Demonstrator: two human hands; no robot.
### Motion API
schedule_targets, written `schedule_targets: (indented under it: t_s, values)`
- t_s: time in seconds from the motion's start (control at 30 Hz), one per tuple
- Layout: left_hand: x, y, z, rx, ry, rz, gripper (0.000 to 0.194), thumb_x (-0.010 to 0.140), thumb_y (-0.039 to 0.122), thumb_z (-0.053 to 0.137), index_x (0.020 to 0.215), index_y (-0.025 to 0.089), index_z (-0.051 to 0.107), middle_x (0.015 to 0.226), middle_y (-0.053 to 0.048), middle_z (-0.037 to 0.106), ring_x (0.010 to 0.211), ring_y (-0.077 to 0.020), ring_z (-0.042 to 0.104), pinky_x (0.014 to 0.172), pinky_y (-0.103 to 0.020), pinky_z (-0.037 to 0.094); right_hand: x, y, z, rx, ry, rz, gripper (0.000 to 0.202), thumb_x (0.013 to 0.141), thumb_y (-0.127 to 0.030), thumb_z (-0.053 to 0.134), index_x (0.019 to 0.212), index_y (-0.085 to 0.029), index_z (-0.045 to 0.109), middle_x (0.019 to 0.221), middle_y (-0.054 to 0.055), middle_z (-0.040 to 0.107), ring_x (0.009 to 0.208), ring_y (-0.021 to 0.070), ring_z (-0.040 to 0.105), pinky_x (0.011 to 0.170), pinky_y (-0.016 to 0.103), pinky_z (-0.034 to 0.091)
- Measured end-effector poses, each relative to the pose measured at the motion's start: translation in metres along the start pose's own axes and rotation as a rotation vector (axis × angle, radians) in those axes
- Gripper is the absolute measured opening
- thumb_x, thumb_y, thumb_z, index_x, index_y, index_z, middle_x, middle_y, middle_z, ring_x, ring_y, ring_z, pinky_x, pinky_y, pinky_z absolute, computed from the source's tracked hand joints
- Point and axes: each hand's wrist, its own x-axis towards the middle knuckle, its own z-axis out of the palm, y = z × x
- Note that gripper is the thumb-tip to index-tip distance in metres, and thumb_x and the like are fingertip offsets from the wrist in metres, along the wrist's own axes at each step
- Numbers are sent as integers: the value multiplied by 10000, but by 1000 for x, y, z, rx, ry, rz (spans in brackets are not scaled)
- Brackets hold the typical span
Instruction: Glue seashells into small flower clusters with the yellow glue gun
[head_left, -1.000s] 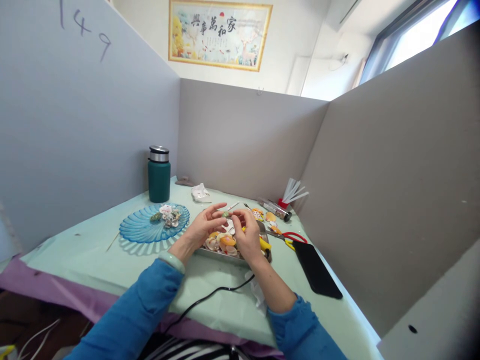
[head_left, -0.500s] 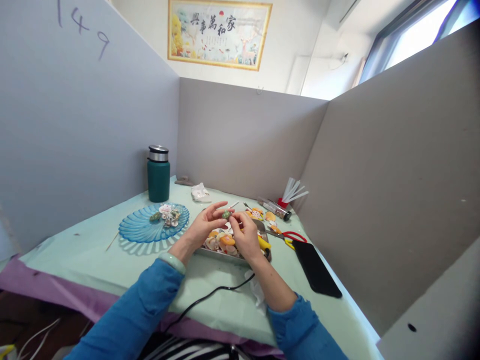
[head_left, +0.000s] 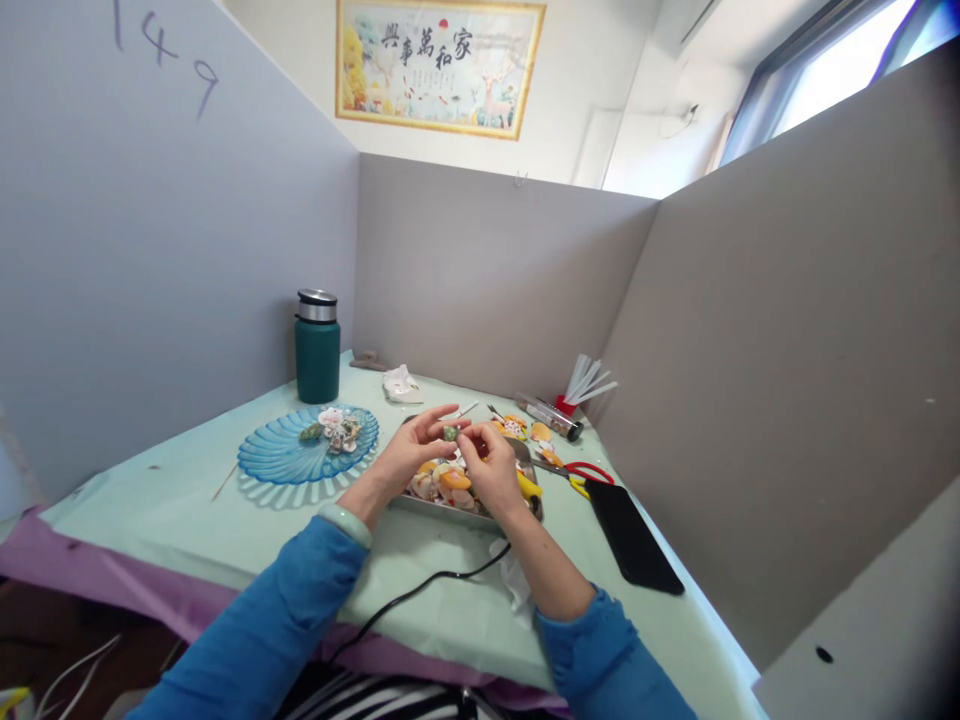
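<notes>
A small green shell-like piece is pinched between the fingertips of my left hand and my right hand. Both hands are above a metal tray of orange and pale shells. A yellow-handled tool lies at the tray's right side, partly behind my right wrist. Left of my hands, a blue fluted plate bears a cluster of whitish shells and a green piece.
A green bottle stands behind the plate. Scissors, a black phone, a clear tube and white sticks in a red holder are on the right. A black cable crosses the front; crumpled tissue lies behind.
The green piece has turned slightly between my fingertips and shifted a little to the left and down. My hands have otherwise barely moved.
</notes>
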Motion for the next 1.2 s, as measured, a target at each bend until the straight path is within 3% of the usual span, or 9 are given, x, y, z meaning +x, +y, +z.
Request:
schedule_targets:
  t_s: [0.17, 0.33, 0.57, 0.83, 1.2]
  values:
    - [-1, 4, 2, 11, 61, 38, 544, 706, 239, 719, 1214, 183, 534, 1174, -129, 615, 984, -211, 604, 737, -290, 505, 0, -2, -1, -27, 44, -11, 109, 837, -239, 507, 759, -184, 558, 730, -2, 546, 656, 129, 503, 619, 242, 416]
    - [0, 4, 2, -24, 121, 7, 515, 674, 255, 744, 1150, 165, 568, 999, -86, 651, 803, -160, 627, 676, -287, 519, 0, -5, -3, -73, 55, -43, 130, 848, -236, 502, 742, -186, 558, 729, 4, 544, 674, 138, 507, 628, 250, 410]
    - [1, 2, -2, -91, 99, 44, 569, 661, 205, 750, 1189, 181, 538, 1057, -84, 653, 851, -168, 639, 746, -301, 516, -1, -1, -1, -74, 43, -82, 104, 850, -201, 494, 795, -195, 582, 794, 17, 564, 701, 142, 523, 632, 251, 420]
    - [1, 3, -2, -100, 86, 4, 571, 662, 209, 748, 1189, 177, 530, 1053, -83, 657, 807, -158, 641, 680, -275, 522, -2, -4, -2, -95, 46, -133, 109, 852, -198, 487, 791, -195, 577, 797, 19, 564, 705, 140, 519, 638, 254, 422]
    - [0, 2, 0, -57, 104, 39, 607, 655, 199, 754, 1210, 189, 509, 1048, -73, 638, 812, -145, 624, 678, -262, 514, -3, -2, -1, -122, 40, -93, 115, 865, -222, 481, 804, -196, 575, 779, 19, 576, 690, 143, 523, 645, 257, 415]
